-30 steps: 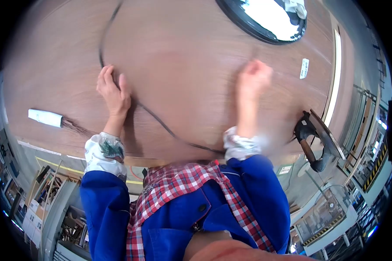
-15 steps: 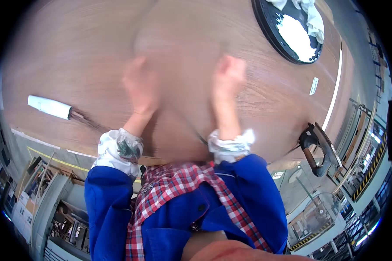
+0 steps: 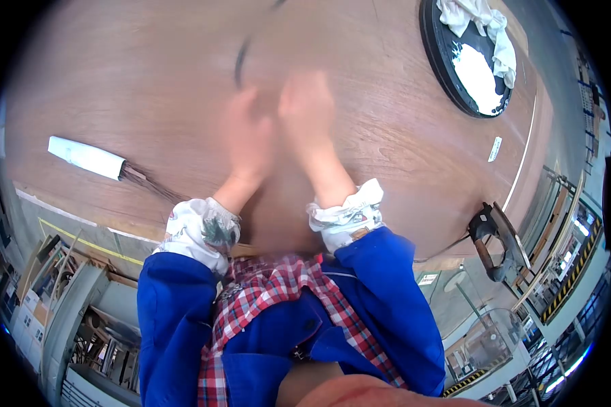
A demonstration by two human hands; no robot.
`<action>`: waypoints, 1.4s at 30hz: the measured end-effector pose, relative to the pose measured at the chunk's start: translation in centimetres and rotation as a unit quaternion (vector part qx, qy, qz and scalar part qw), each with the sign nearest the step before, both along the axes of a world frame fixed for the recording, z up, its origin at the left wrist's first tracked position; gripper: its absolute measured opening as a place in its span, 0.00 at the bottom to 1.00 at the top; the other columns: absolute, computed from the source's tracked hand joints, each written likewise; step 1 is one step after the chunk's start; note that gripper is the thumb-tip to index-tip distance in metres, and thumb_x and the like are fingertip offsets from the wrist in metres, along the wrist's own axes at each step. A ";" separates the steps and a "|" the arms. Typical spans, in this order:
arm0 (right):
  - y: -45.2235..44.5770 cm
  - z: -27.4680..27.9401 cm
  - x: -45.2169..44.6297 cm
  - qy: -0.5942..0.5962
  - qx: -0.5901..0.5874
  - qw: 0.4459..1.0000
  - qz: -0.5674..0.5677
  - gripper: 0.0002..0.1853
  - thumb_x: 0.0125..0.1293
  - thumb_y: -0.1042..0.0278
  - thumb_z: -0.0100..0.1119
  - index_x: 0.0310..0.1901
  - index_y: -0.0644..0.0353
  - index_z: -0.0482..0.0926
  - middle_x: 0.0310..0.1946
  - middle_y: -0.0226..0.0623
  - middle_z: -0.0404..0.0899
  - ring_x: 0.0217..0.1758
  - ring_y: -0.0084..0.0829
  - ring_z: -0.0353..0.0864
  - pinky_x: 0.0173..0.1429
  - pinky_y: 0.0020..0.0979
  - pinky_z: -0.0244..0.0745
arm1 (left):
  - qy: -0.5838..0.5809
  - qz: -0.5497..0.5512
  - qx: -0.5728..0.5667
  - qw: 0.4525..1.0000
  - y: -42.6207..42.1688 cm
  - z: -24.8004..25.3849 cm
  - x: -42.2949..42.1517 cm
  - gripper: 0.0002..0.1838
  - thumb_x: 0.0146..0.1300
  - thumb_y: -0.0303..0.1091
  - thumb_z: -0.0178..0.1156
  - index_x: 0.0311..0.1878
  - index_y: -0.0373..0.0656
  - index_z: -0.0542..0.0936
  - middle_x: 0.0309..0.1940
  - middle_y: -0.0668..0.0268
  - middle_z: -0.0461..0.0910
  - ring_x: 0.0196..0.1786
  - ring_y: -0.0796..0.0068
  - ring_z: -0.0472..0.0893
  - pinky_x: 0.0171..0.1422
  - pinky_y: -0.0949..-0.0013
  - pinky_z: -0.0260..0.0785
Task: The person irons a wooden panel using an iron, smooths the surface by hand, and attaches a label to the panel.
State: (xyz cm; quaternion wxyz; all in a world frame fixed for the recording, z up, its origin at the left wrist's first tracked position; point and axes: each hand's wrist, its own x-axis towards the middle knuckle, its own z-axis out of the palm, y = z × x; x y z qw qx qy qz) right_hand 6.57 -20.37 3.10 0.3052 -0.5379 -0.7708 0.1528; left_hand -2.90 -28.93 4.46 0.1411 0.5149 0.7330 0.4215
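My left hand (image 3: 249,136) and my right hand (image 3: 307,112) are side by side over the brown wood-grained table (image 3: 149,88), a narrow gap between them. Motion smears the fingers of both, so their grip does not show. A blurred brown shape (image 3: 278,214), like a thin wooden sheet, spreads between my wrists and down to the apron; its outline is lost in the blur. Beyond my left fingertips runs a short dark curved streak (image 3: 241,62), too blurred to name.
A white sleeve (image 3: 87,157) with thin dark strips (image 3: 146,182) sticking out lies left. At upper right is a round black tray (image 3: 448,85) with white material and cloths. A small white label (image 3: 495,149) lies below it. A black corded iron-like tool (image 3: 485,237) stands at the right edge.
My hands have come closer together, the right one moving left the most. The brown shape between them has shifted and looks narrower. The view has moved slightly.
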 end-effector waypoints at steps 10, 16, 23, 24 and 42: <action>0.1 1.5 2.1 -0.088 0.086 0.986 -0.111 0.06 0.63 0.70 0.53 0.30 0.60 0.77 0.27 0.40 0.73 0.29 0.38 0.76 0.30 0.36 0.73 | -0.025 -0.004 0.007 1.000 -0.3 -0.1 -0.3 0.27 0.65 0.45 0.41 0.60 0.34 0.65 0.59 0.54 0.68 0.62 0.58 0.66 0.68 0.59 0.50; -0.2 0.0 -0.9 -0.036 0.038 0.998 0.037 0.05 0.61 0.71 0.53 0.30 0.58 0.77 0.27 0.43 0.73 0.29 0.43 0.75 0.32 0.40 0.72 | -0.047 0.023 0.059 0.997 -0.4 -0.9 -0.4 0.32 0.66 0.52 0.38 0.62 0.32 0.60 0.62 0.49 0.58 0.63 0.56 0.61 0.68 0.56 0.54; 0.2 1.5 -1.0 -0.033 0.063 0.995 -0.067 0.04 0.60 0.71 0.53 0.29 0.57 0.75 0.28 0.40 0.72 0.29 0.43 0.74 0.31 0.41 0.72 | -0.074 0.034 0.048 0.996 -0.2 -0.1 -0.4 0.35 0.66 0.56 0.38 0.62 0.32 0.61 0.63 0.49 0.56 0.63 0.56 0.61 0.68 0.56 0.55; -0.4 2.1 -3.5 0.007 0.026 1.000 0.000 0.01 0.56 0.72 0.54 0.29 0.57 0.75 0.28 0.40 0.72 0.30 0.42 0.75 0.31 0.40 0.73 | -0.069 0.036 0.049 0.996 -0.2 0.0 -0.1 0.36 0.66 0.57 0.38 0.62 0.31 0.61 0.63 0.49 0.56 0.63 0.56 0.61 0.68 0.57 0.55; 2.7 -3.8 22.5 0.014 0.063 0.972 -0.227 0.04 0.56 0.75 0.58 0.34 0.62 0.77 0.31 0.48 0.74 0.33 0.50 0.77 0.37 0.46 0.73 | 0.141 0.044 0.016 0.989 0.3 -2.1 -1.5 0.22 0.66 0.38 0.42 0.56 0.30 0.69 0.59 0.47 0.67 0.63 0.51 0.65 0.67 0.53 0.54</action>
